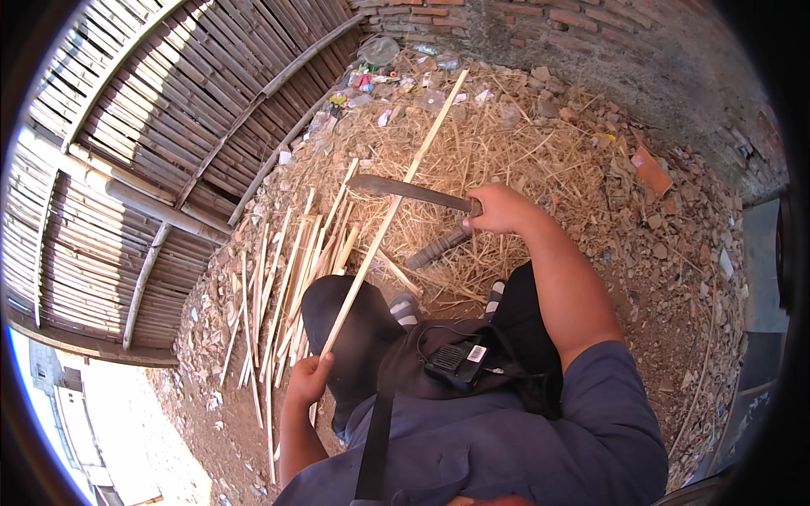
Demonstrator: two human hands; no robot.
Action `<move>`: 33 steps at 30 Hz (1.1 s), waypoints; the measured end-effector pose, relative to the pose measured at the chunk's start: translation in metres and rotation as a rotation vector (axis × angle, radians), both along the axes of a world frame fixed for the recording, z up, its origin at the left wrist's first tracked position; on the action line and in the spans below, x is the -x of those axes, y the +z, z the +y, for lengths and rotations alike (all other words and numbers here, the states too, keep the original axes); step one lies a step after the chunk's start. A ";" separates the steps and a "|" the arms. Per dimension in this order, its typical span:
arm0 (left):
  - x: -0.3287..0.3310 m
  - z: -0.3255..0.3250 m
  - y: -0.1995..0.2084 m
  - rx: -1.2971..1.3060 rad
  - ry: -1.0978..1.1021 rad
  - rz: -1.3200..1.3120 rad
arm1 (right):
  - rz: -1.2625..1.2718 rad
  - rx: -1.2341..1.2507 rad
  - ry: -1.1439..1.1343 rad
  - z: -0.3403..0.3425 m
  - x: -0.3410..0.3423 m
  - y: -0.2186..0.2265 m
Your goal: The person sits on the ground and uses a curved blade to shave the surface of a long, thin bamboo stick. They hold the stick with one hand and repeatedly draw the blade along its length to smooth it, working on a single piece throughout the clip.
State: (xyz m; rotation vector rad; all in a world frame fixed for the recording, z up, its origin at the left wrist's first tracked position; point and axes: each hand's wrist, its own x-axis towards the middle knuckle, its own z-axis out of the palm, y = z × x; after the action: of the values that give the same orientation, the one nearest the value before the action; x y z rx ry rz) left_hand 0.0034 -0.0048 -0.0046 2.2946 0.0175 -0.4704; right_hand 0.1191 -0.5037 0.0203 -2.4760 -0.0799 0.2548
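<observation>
My left hand (310, 377) is closed around the lower end of a long, pale bamboo strip (363, 268), which slants up and away over my left knee. My right hand (498, 209) grips a machete (413, 191) at its right end. Its dark, worn blade points left and crosses the strip near the middle; whether the two touch I cannot tell. From under my right hand a dark, ridged rod (439, 247) runs down to the left. Whether it belongs to the machete is unclear.
Several cut bamboo strips (291, 291) lie in a loose pile on my left. Straw-like shavings (506, 160) cover the ground ahead, with rubble and litter around. A slatted bamboo wall (186, 110) stands left, a brick wall (624, 51) behind. A black device (460, 361) rests on my lap.
</observation>
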 end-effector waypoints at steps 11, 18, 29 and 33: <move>0.003 0.001 0.004 -0.020 0.008 -0.008 | -0.032 0.046 0.114 0.018 0.005 0.004; 0.000 -0.003 0.008 -0.048 0.009 0.033 | -0.047 0.036 0.022 0.007 0.003 -0.004; 0.001 0.000 0.004 -0.021 0.012 0.023 | -0.042 0.058 -0.056 -0.011 0.002 0.008; 0.002 -0.006 0.008 -0.055 0.012 -0.011 | -0.085 0.053 -0.141 -0.019 0.004 0.007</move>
State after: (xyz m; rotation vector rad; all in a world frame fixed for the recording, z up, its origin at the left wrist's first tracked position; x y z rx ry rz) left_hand 0.0019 -0.0113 0.0035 2.3494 0.0393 -0.4559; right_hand 0.1152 -0.5229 0.0274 -2.5315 0.0660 0.0928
